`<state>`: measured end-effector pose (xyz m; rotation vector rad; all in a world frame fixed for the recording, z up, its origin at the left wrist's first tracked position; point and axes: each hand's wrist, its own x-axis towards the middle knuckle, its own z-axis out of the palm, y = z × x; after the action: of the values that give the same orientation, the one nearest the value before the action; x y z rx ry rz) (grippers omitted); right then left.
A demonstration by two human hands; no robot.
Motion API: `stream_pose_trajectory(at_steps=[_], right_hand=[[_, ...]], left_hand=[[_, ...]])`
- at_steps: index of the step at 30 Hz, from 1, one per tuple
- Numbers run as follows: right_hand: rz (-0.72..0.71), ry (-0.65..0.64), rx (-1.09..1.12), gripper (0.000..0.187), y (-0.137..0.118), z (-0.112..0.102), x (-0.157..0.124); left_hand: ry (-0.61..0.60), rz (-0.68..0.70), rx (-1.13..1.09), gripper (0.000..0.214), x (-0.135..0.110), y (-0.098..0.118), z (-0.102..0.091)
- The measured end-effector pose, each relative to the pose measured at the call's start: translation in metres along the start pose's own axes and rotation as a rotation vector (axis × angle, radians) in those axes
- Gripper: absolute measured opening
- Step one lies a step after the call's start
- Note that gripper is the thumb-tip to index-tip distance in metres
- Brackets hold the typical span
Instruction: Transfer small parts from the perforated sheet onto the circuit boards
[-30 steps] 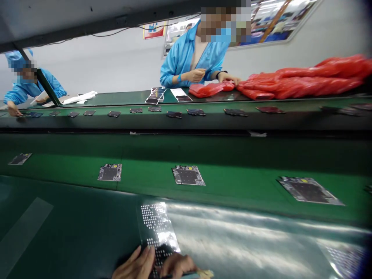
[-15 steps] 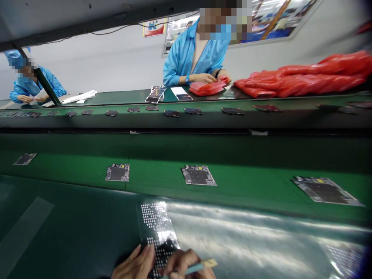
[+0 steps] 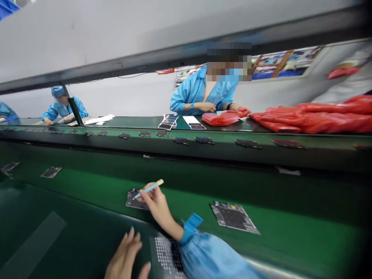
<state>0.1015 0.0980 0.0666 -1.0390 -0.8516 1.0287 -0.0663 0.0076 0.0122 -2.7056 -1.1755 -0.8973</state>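
My right hand [image 3: 155, 203] reaches out over the green belt and grips a thin blue tool [image 3: 149, 188] with a tan tip. Its point touches a small dark circuit board [image 3: 134, 200] lying on the belt. My left hand [image 3: 126, 257] rests flat on the dark mat, fingers spread, beside a clear sheet of small dots [image 3: 167, 257]. My blue sleeve [image 3: 209, 255] covers part of that sheet.
More boards [image 3: 234, 217] lie along the near belt [image 3: 279, 232], others [image 3: 247, 143] on the far belt. Across it a person in blue [image 3: 207, 93] handles red bags [image 3: 316, 118]. Another person [image 3: 62, 108] works at the far left. A grey beam [image 3: 174, 58] runs overhead.
My right hand left the dotted sheet and stretched forward to a board on the belt, tool in hand. The view tilted up. The boards on the near belt drifted right.
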Motion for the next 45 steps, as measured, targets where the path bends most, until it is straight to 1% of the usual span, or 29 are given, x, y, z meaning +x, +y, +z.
stream_pose_trajectory(at_steps=[1, 2, 4, 6, 9, 11, 16, 20, 24, 27, 31, 33, 36, 39, 41, 42, 44, 45], right_hand=[[0.001, 0.019, -0.012, 0.044, 0.010, 0.004, 0.012], [0.007, 0.035, -0.022, 0.045, 0.018, 0.006, 0.022], [0.023, 0.066, -0.039, 0.045, 0.031, 0.004, 0.035], [0.038, 0.084, -0.051, 0.046, 0.039, -0.003, 0.042], [0.042, 0.103, -0.065, 0.045, 0.044, -0.014, 0.042], [0.040, 0.116, -0.073, 0.045, 0.046, -0.020, 0.041], [0.051, 0.139, -0.090, 0.046, 0.047, -0.029, 0.039], [0.055, 0.155, -0.101, 0.048, 0.045, -0.035, 0.038], [0.052, 0.170, -0.112, 0.047, 0.040, -0.041, 0.036], [0.049, 0.187, -0.119, 0.045, 0.036, -0.047, 0.034], [0.048, 0.220, -0.107, 0.041, 0.033, -0.052, 0.030], [0.042, 0.252, -0.087, 0.039, 0.031, -0.053, 0.028], [0.015, 0.342, -0.021, 0.036, 0.024, -0.056, 0.029], [-0.004, 0.425, 0.094, 0.034, 0.003, -0.061, 0.027], [0.005, 0.436, 0.158, 0.035, -0.019, -0.068, 0.015], [0.021, 0.424, 0.180, 0.035, -0.030, -0.073, 0.004], [0.066, 0.383, 0.199, 0.035, -0.046, -0.084, -0.027], [0.120, 0.330, 0.206, 0.034, -0.050, -0.090, -0.044]], left_hand=[[-0.044, -0.043, 0.019, 0.033, 0.015, -0.010, -0.003], [-0.059, -0.121, 0.052, 0.036, 0.030, -0.020, -0.005], [-0.123, -0.174, 0.062, 0.041, 0.057, -0.033, -0.003], [-0.199, -0.149, 0.030, 0.044, 0.076, -0.039, 0.004], [-0.279, -0.103, -0.003, 0.044, 0.088, -0.038, 0.016], [-0.284, -0.106, -0.003, 0.042, 0.090, -0.034, 0.021], [-0.228, -0.142, -0.033, 0.035, 0.097, -0.022, 0.025], [-0.213, -0.131, -0.063, 0.026, 0.101, -0.015, 0.027], [-0.184, -0.113, -0.046, 0.025, 0.100, -0.011, 0.033], [-0.177, -0.089, -0.023, 0.028, 0.101, -0.007, 0.039], [-0.165, -0.083, -0.001, 0.047, 0.103, 0.001, 0.044], [-0.157, -0.072, -0.015, 0.048, 0.104, 0.004, 0.044], [-0.204, -0.053, -0.073, 0.036, 0.106, 0.006, 0.042], [-0.252, -0.064, -0.185, 0.028, 0.111, 0.003, 0.039], [-0.258, -0.065, -0.242, 0.023, 0.113, -0.001, 0.034], [-0.245, -0.073, -0.261, 0.019, 0.112, -0.001, 0.030], [-0.155, -0.139, -0.306, 0.008, 0.104, 0.000, 0.022], [-0.095, -0.190, -0.335, 0.008, 0.097, 0.003, 0.017]])
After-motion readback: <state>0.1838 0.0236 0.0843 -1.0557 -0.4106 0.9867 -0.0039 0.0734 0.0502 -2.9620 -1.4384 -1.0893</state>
